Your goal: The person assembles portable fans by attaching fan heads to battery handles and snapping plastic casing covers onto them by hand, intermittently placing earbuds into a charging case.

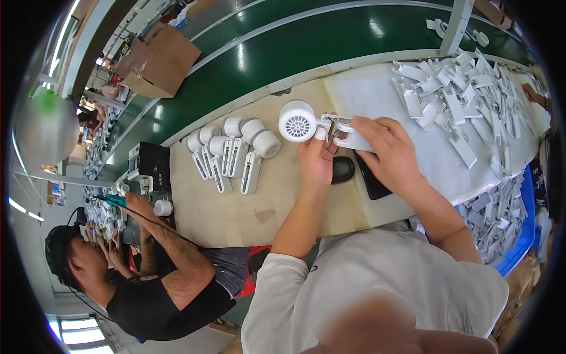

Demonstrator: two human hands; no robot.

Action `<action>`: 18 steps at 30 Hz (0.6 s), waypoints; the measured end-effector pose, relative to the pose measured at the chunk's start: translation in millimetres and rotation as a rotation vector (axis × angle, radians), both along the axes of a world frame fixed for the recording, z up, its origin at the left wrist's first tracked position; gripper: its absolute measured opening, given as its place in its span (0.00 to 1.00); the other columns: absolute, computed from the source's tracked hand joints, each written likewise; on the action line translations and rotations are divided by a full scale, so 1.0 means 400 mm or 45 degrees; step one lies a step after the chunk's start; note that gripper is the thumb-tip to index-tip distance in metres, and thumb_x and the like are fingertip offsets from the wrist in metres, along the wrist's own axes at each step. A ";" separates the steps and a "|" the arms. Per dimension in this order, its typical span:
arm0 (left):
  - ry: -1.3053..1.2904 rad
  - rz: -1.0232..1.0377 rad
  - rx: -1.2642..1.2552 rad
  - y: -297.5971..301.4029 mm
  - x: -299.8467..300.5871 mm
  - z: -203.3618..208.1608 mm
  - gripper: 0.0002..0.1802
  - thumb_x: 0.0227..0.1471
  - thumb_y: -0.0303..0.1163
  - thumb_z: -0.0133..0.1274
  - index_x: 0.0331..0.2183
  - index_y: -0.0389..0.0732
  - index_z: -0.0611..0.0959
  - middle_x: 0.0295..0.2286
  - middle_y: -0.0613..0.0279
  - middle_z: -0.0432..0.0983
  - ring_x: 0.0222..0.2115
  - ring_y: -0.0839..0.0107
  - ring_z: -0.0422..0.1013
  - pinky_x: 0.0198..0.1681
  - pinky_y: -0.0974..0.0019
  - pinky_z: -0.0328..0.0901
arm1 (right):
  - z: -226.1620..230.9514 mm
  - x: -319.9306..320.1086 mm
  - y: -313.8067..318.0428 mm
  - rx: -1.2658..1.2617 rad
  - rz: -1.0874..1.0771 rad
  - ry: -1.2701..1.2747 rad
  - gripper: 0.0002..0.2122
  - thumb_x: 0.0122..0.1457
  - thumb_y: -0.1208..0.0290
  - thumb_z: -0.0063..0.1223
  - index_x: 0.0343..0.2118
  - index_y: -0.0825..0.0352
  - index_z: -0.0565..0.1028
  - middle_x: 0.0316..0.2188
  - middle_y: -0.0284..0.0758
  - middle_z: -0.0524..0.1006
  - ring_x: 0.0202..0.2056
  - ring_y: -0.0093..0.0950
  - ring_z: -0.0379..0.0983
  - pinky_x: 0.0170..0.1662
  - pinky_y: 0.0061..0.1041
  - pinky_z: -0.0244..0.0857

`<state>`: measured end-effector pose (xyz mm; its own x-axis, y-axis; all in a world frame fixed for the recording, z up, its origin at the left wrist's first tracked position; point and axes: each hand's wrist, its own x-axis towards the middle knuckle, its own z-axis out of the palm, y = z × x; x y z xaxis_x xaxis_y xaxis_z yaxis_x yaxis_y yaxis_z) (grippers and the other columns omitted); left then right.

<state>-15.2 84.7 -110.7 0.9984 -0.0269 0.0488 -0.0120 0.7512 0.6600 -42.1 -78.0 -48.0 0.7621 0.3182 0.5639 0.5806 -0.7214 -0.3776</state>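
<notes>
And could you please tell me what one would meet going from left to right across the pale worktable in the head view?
Cluster of white round-headed pieces, held white grilled head, black oval object, flat black device, pile of loose white parts.

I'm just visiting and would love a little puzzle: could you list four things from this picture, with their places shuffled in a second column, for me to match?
Things
1. Brown cardboard box
2. Blue bin
3. White round-headed piece with a grille
4. Black rounded object

Places
A. Held up at its neck by the person's left hand
B. At the lower right, with many small white parts inside
C. On the table, beside a flat black slab
D. At the upper left, by the green surface

Right pairs: 1-D, 2-B, 3-A, 4-C
</notes>
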 end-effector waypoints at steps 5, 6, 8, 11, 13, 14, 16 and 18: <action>-0.009 0.186 0.055 -0.003 -0.020 0.019 0.18 0.54 0.31 0.45 0.46 0.34 0.69 0.47 0.54 0.67 0.45 0.66 0.67 0.47 0.63 0.65 | -0.001 0.026 0.059 0.004 0.011 -0.192 0.27 0.37 0.78 0.58 0.46 0.63 0.69 0.43 0.33 0.72 0.50 0.35 0.63 0.48 0.33 0.62; -0.022 0.245 0.092 -0.008 -0.023 0.021 0.20 0.55 0.33 0.44 0.48 0.33 0.67 0.47 0.54 0.66 0.47 0.65 0.66 0.48 0.62 0.64 | -0.004 0.027 0.062 0.006 0.030 -0.189 0.27 0.37 0.78 0.58 0.46 0.64 0.69 0.43 0.34 0.72 0.52 0.35 0.62 0.49 0.33 0.61; -0.026 0.259 0.097 -0.014 -0.024 0.024 0.19 0.54 0.32 0.45 0.47 0.33 0.68 0.46 0.55 0.67 0.46 0.66 0.66 0.47 0.63 0.65 | -0.021 0.029 0.068 0.024 0.028 -0.183 0.26 0.37 0.78 0.58 0.46 0.64 0.69 0.43 0.34 0.72 0.53 0.36 0.61 0.50 0.33 0.61; -0.028 0.309 0.107 -0.028 -0.026 0.031 0.17 0.53 0.29 0.47 0.45 0.34 0.70 0.44 0.56 0.69 0.43 0.67 0.68 0.44 0.65 0.65 | -0.015 0.027 0.075 0.067 0.021 -0.189 0.26 0.37 0.78 0.57 0.46 0.64 0.69 0.43 0.35 0.72 0.53 0.38 0.61 0.50 0.34 0.61; -0.021 0.446 0.201 -0.043 -0.023 0.017 0.16 0.52 0.28 0.48 0.43 0.34 0.72 0.41 0.57 0.71 0.40 0.70 0.69 0.40 0.67 0.65 | -0.014 0.023 0.077 0.079 -0.023 -0.200 0.25 0.38 0.77 0.58 0.45 0.64 0.70 0.43 0.35 0.72 0.53 0.38 0.61 0.50 0.34 0.61; -0.022 0.557 0.289 -0.043 -0.016 0.002 0.15 0.52 0.27 0.49 0.43 0.34 0.72 0.40 0.57 0.72 0.38 0.71 0.69 0.38 0.68 0.65 | -0.024 0.027 0.083 0.065 -0.008 -0.194 0.26 0.38 0.76 0.58 0.46 0.64 0.69 0.44 0.35 0.72 0.53 0.39 0.60 0.51 0.35 0.59; 0.048 0.654 0.442 -0.018 -0.021 0.013 0.15 0.49 0.24 0.49 0.41 0.33 0.73 0.38 0.55 0.73 0.38 0.69 0.70 0.40 0.68 0.65 | -0.027 0.034 0.078 0.090 0.079 -0.176 0.28 0.40 0.73 0.60 0.49 0.63 0.67 0.45 0.36 0.71 0.54 0.40 0.58 0.54 0.37 0.56; -0.096 0.586 0.437 0.026 -0.028 0.029 0.15 0.49 0.28 0.47 0.40 0.33 0.73 0.38 0.53 0.73 0.39 0.65 0.70 0.43 0.62 0.65 | -0.033 0.026 0.056 0.283 0.194 -0.011 0.28 0.44 0.69 0.60 0.51 0.63 0.65 0.46 0.38 0.71 0.55 0.40 0.57 0.56 0.37 0.52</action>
<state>-26.4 95.1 -99.2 0.9050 0.3828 0.1854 -0.3434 0.4003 0.8496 -31.5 -55.5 -61.2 0.7098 0.2962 0.6391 0.6799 -0.5253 -0.5117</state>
